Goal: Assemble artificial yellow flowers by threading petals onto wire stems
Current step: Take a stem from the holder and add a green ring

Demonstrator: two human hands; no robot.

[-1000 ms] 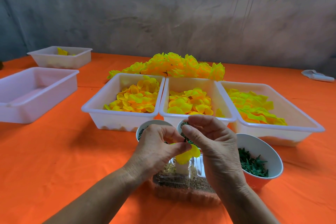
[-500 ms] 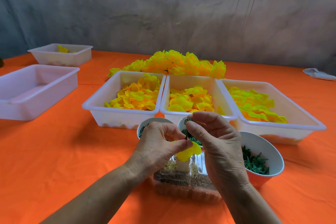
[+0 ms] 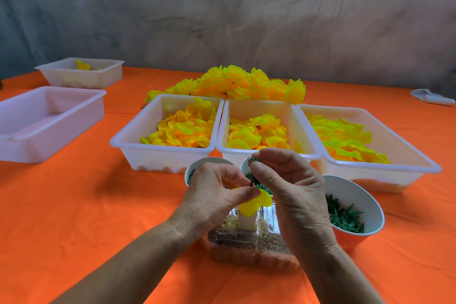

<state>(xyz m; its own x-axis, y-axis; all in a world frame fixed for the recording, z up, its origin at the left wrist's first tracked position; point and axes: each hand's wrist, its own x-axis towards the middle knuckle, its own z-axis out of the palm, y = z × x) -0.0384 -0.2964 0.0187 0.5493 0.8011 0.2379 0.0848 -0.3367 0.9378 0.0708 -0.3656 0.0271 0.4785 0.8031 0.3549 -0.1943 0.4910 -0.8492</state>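
Left hand (image 3: pixel 212 195): fingers curled, thumb and forefinger pinching a dark wire stem (image 3: pixel 251 183) whose tip stands just above the fingertips. A yellow petal piece (image 3: pixel 251 205) hangs on the stem directly below that pinch, partly hidden by both hands.

Right hand (image 3: pixel 291 195): raised just beside the left, thumb and forefinger pinching a small green ring-shaped part (image 3: pixel 254 161) above the stem tip. The part and the stem tip are close but apart.

Both hands are held over a clear plastic container (image 3: pixel 246 242) with brownish contents, at the near edge of the orange tablecloth (image 3: pixel 86 217).

Behind the hands stand three small bowls. The left bowl (image 3: pixel 209 161) and the middle bowl (image 3: pixel 245 168) hold green parts and are largely covered by the hands. The right bowl (image 3: pixel 355 195) holds dark green leaf-shaped pieces.

Beyond the bowls, three white trays sit side by side, rims touching: left tray (image 3: pixel 138 142), centre tray (image 3: pixel 271 106) and right tray (image 3: pixel 394 136), each holding loose yellow petals. A heap of finished yellow flowers (image 3: pixel 234 84) lies behind them.

At far left are two further white trays: the nearer tray (image 3: pixel 49 131), and the farther tray (image 3: pixel 81 76) containing a single yellow piece. A white folded item (image 3: pixel 431 97) lies at far right; its nature cannot be determined.
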